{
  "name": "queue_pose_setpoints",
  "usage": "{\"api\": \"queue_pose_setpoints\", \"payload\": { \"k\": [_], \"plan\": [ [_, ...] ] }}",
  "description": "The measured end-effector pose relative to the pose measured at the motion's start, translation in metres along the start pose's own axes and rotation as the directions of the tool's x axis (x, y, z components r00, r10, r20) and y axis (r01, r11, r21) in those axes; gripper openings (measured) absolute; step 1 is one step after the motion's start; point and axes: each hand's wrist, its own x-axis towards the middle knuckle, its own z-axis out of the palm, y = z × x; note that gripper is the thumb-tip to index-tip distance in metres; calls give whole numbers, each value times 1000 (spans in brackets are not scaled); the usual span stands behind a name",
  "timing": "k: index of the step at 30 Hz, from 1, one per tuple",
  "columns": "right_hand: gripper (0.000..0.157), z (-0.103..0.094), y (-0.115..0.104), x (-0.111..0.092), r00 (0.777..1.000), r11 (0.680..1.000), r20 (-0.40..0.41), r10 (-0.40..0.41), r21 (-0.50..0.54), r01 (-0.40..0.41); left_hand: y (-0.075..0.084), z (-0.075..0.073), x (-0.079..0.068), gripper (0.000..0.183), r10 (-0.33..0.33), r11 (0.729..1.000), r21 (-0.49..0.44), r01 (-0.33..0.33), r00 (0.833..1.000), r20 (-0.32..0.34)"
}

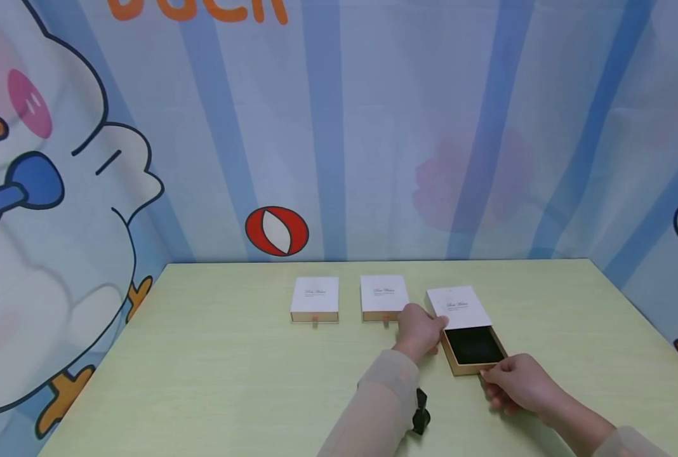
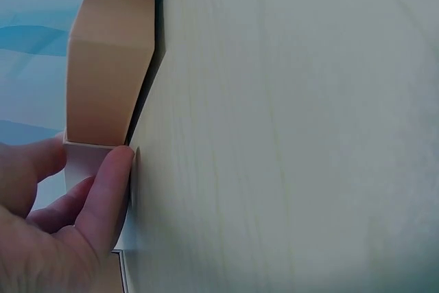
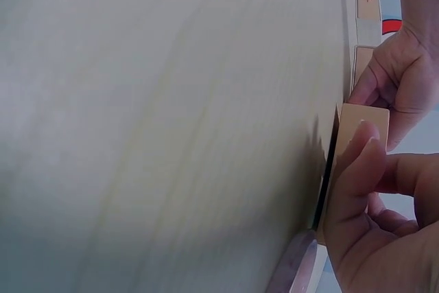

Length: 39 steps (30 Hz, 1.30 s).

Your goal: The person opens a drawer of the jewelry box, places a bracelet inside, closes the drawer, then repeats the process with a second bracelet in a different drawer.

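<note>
A small drawer-style gift box lies slightly turned at the right of the row in the head view. Its white printed sleeve [image 1: 459, 306] covers the back part. The tan drawer [image 1: 466, 369] stands well out of it, showing a black lining [image 1: 476, 346]. My left hand [image 1: 420, 328] holds the sleeve by its left side, thumb and fingers at the edge in the left wrist view. At the drawer's front, my right hand [image 1: 518, 382] pinches the front edge between thumb and fingers. Those fingers cover part of the drawer front in the right wrist view.
Two matching boxes, a middle one [image 1: 383, 292] and a left one [image 1: 315, 295], stand closed with small ribbon tabs toward me. The pale wooden table [image 1: 213, 355] meets a blue cartoon-printed backdrop [image 1: 373, 127]. Something dark [image 1: 421, 412] shows beside my left sleeve.
</note>
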Motion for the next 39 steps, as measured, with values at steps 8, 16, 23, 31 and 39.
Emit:
{"api": "queue_pose_setpoints", "payload": {
  "k": [8,16,23,31,39],
  "plan": [
    [24,0,1,-1,1000,1000,5,-10,-9,10,0,0,-1,26,-4,1000,-2,4,1000,-4],
    [22,-2,2,0,1000,1000,6,1,-4,-1,0,0,-1,26,-16,1000,-12,16,1000,1],
    [23,-3,0,-1,1000,1000,-15,18,-24,-18,0,-1,0,27,-5,1000,-6,5,1000,-2],
    [23,-4,-1,-3,999,997,-54,0,-75,-4,0,-1,0,26,-9,1000,-7,9,1000,7],
    [24,-7,-1,-3,998,993,-59,8,-115,-14,1,-2,-1,26,-14,1000,4,14,1000,11]
  ]
}}
